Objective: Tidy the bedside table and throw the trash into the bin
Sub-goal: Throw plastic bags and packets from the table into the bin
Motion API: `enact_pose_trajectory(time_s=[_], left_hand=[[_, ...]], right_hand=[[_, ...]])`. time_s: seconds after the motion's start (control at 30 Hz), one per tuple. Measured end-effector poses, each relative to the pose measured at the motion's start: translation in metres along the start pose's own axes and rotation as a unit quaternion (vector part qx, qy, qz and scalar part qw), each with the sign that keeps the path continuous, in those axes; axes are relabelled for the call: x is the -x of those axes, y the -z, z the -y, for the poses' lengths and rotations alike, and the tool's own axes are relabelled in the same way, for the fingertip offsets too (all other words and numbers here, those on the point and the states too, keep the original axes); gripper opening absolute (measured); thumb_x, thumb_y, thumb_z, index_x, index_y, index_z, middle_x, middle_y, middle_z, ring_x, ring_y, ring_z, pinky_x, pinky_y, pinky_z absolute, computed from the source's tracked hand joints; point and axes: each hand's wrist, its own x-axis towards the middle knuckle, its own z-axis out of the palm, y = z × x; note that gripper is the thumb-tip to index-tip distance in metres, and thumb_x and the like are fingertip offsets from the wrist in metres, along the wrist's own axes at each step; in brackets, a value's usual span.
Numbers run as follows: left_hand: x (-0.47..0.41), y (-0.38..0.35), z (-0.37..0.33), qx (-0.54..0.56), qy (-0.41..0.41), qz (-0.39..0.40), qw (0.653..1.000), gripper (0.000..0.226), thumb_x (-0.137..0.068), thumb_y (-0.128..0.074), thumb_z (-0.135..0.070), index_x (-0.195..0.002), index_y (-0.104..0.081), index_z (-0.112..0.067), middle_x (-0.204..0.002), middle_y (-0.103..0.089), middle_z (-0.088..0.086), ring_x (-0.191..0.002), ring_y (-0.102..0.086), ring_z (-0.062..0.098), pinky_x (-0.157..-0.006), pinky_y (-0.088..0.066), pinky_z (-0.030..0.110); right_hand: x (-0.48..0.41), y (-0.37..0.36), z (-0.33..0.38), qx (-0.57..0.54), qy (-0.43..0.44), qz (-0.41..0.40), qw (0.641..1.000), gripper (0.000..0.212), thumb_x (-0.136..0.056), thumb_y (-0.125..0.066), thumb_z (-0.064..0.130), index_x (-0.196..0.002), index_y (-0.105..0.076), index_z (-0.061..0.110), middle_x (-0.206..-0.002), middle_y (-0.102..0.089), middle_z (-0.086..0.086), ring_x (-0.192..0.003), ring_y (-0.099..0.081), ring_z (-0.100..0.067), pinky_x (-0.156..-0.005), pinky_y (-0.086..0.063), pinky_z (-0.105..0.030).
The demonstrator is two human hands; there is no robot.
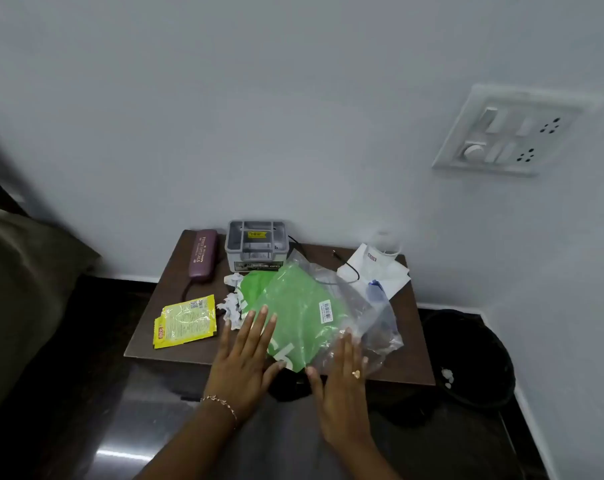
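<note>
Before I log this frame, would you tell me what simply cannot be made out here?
- Head view: table surface beneath the green-and-clear plastic bag, covered by bag and both hands.
- Bin contents: dark interior, only white scraps visible.
- Print on yellow wrapper: too small.
- Bed: cut off at left edge.

Dim, soft, edge-warped, slightly blurred
</note>
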Motion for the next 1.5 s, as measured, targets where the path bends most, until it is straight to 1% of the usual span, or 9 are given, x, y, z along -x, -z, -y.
enact_pose_trajectory(time_s=[0.27, 0.4, 0.53, 0.63, 0.77, 1.0, 1.13, 1.37, 1.5], left_hand=[[-0.073, -0.001, -0.048, 0.015, -0.016, 0.07, 0.997, 0.073, -0.081, -0.034, -0.045, -0.146, -0.016, -0.017, -0.152, -0.03, 0.005, -0.144, 0.014, 0.021, -0.114, 0.002, 0.046], [-0.149, 0.002, -0.083, 0.016, -0.15, 0.158, 0.976, 0.068, -0.088, -0.008, -0.055, -0.141, 0.022, -0.024, -0.158, 0.009, -0.003, -0.133, 0.032, 0.021, -0.109, 0.019, 0.047], [-0.209, 0.003, -0.111, 0.034, -0.189, 0.209, 0.959, 0.06, -0.097, -0.031, -0.04, -0.148, -0.004, -0.025, -0.158, -0.007, -0.004, -0.144, 0.014, 0.018, -0.114, 0.009, 0.054], [-0.232, -0.002, -0.123, 0.042, -0.203, 0.24, 0.948, 0.051, -0.095, -0.032, -0.046, -0.143, -0.028, -0.028, -0.154, -0.025, -0.002, -0.145, 0.001, 0.015, -0.113, 0.011, 0.054], [-0.239, -0.006, -0.118, 0.004, -0.22, 0.231, 0.948, 0.044, -0.09, -0.036, -0.056, -0.118, -0.056, -0.028, -0.131, -0.052, -0.005, -0.138, -0.025, 0.015, -0.113, 0.005, 0.051], [-0.236, 0.024, -0.107, 0.055, -0.191, 0.176, 0.964, 0.041, -0.086, -0.04, -0.058, -0.095, -0.065, -0.026, -0.106, -0.06, -0.008, -0.117, -0.04, 0.015, -0.1, -0.016, 0.039], [-0.228, 0.051, -0.117, 0.08, -0.166, 0.136, 0.973, 0.046, -0.089, -0.037, -0.057, -0.078, -0.065, -0.022, -0.1, -0.061, -0.007, -0.106, -0.046, 0.015, -0.096, -0.018, 0.038], [-0.213, 0.124, -0.146, 0.141, -0.125, 0.069, 0.98, 0.05, -0.092, -0.033, -0.055, -0.056, -0.047, -0.023, -0.082, -0.056, -0.006, -0.091, -0.056, 0.018, -0.089, -0.025, 0.038], [-0.206, 0.168, -0.146, 0.302, -0.168, 0.089, 0.934, 0.05, -0.066, -0.055, -0.071, -0.096, -0.052, -0.032, -0.115, -0.053, -0.012, -0.11, -0.049, 0.009, -0.099, -0.03, 0.032]], right_hand=[[-0.029, 0.014, 0.008, -0.25, -0.301, -0.066, 0.918, 0.098, -0.085, -0.064, 0.03, -0.147, 0.006, 0.002, -0.158, 0.005, -0.015, -0.146, 0.004, -0.028, -0.119, -0.005, -0.039], [-0.028, 0.0, 0.009, -0.352, -0.346, -0.119, 0.861, 0.101, -0.08, -0.064, 0.045, -0.148, 0.004, 0.013, -0.155, -0.011, -0.022, -0.14, -0.024, -0.038, -0.108, -0.034, -0.054], [-0.031, -0.017, -0.006, -0.39, -0.356, -0.088, 0.844, 0.128, -0.052, -0.048, 0.09, -0.148, -0.008, 0.015, -0.157, -0.006, -0.017, -0.145, -0.011, -0.034, -0.114, -0.024, -0.054], [-0.042, -0.008, -0.007, -0.385, -0.367, -0.054, 0.845, 0.14, -0.05, -0.054, 0.083, -0.147, 0.004, 0.0, -0.157, 0.006, -0.015, -0.146, 0.002, -0.032, -0.118, -0.012, -0.049], [-0.048, 0.005, -0.007, -0.409, -0.352, -0.04, 0.841, 0.142, -0.053, -0.063, 0.079, -0.145, 0.011, -0.001, -0.151, 0.017, -0.001, -0.144, 0.013, -0.022, -0.11, 0.001, -0.025], [-0.049, 0.014, 0.001, -0.384, -0.319, -0.058, 0.865, 0.117, -0.072, -0.071, 0.051, -0.148, 0.005, 0.006, -0.158, 0.009, -0.008, -0.146, 0.003, -0.024, -0.115, -0.011, -0.032], [-0.05, 0.03, 0.015, -0.36, -0.299, -0.076, 0.881, 0.133, -0.047, -0.045, 0.093, -0.15, 0.001, 0.022, -0.159, -0.001, 0.001, -0.145, -0.014, -0.023, -0.11, -0.027, -0.036], [-0.052, 0.098, 0.025, -0.316, -0.219, -0.104, 0.917, 0.079, -0.077, -0.069, 0.044, -0.143, -0.025, 0.035, -0.141, -0.045, 0.011, -0.126, -0.049, -0.015, -0.092, -0.045, -0.03], [-0.047, 0.15, 0.011, -0.463, -0.116, -0.029, 0.878, 0.06, -0.081, -0.069, 0.025, -0.127, -0.037, 0.047, -0.119, -0.051, 0.033, -0.107, -0.052, 0.018, -0.082, -0.044, -0.004]])
